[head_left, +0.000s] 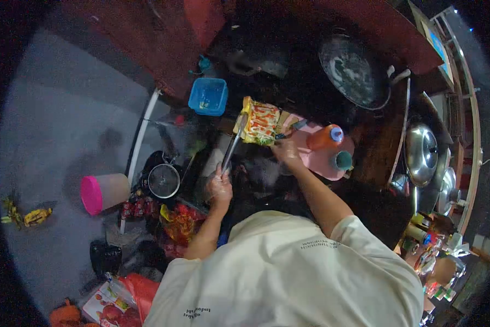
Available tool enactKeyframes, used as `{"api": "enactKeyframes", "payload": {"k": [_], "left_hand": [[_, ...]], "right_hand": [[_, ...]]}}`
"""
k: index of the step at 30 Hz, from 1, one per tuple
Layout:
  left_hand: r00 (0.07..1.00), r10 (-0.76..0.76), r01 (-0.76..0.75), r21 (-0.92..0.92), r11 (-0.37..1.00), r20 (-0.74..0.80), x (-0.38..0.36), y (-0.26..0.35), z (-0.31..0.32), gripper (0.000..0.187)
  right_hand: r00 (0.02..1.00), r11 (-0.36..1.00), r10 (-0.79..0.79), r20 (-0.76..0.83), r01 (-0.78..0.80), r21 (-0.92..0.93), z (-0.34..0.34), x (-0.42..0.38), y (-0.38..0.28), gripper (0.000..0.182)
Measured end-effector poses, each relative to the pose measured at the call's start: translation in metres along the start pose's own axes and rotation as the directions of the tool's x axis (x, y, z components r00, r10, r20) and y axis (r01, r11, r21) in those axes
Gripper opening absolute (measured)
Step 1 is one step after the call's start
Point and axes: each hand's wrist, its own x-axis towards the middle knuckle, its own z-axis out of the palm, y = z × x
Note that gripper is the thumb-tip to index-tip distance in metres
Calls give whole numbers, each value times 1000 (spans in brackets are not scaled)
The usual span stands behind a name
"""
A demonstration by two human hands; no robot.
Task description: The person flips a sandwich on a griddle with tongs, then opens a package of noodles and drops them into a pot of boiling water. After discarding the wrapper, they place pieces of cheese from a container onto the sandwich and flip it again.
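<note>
Metal tongs (233, 149) are in my left hand (220, 188), its fingers wrapped round the handle. Their tips reach the left edge of a slice of bread (262, 122) topped with red and white sauce and some green leaf. At the bread's lower right corner is my right hand (286, 150), its fingers drawn together beside a small dark object that I cannot make out. Just right of it, a pink board (302, 158) carries an orange squeeze bottle (322, 138) and a bottle with a green top (342, 160).
A blue plastic container (208, 96) stands at the upper left. A wide pan (354, 71) with whitish contents sits at the upper right. To the left are a pink-lidded tub (104, 193) and a round strainer (163, 181). Shiny metal lids (421, 155) line the right side.
</note>
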Motion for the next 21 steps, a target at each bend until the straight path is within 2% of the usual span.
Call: {"api": "enactKeyframes", "payload": {"k": [2,4,5,6,7,8,10,11,13,14,15,16,17,18,20,21], "left_hand": [[998,-53,52,9,999,37,2,1,-5,38],[1000,1,0,-48,999,24,4,-7,-2,37],[1000,-6,8,-50,999,23,4,-17,6,37],[999,-21,27,-142,989,38,4,-29,18,37],[998,-35,46,-230,972,55,6,-38,23,37],[998,-40,52,-231,972,55,8,-37,18,37],[985,-51,44,48,998,165,16,-25,-2,38],[985,-54,47,48,998,166,20,-23,-7,38],[989,32,-37,29,999,143,26,-23,-12,43],[989,32,-37,32,999,145,29,-28,-12,43],[984,36,-40,19,999,175,31,-34,-10,42],[978,39,-41,6,999,206,33,-41,-8,42],[977,37,-40,10,999,212,35,-49,-4,42],[966,15,-31,58,998,258,41,-54,0,43],[952,-9,-24,104,994,304,45,-63,3,43],[954,5,-4,-3,1000,299,46,-64,-1,43]], "right_hand": [[997,999,36,66,-35,-13,-34,3,-39,29],[985,983,172,17,-171,-62,-72,17,-97,29],[997,1000,-19,-74,17,-27,-84,23,-121,27],[964,978,-205,-169,206,-8,-85,35,-140,26],[962,967,-254,-103,250,-45,-74,57,-153,25],[954,952,-299,-35,296,-82,-61,87,-166,24],[879,864,-394,268,454,-219,-6,153,-174,30],[878,863,-395,271,455,-218,14,170,-180,30],[928,949,-183,326,253,-189,35,187,-198,26],[928,950,-181,326,251,-187,39,194,-200,26],[805,745,-307,508,536,-398,33,196,-205,22],[635,418,-334,697,762,-494,31,195,-211,20],[634,423,-332,699,762,-490,38,197,-213,20],[780,766,-197,594,500,-404,46,201,-213,22],[856,960,4,516,141,-243,53,199,-204,26],[939,991,-125,322,132,0,44,180,-197,27]]}}
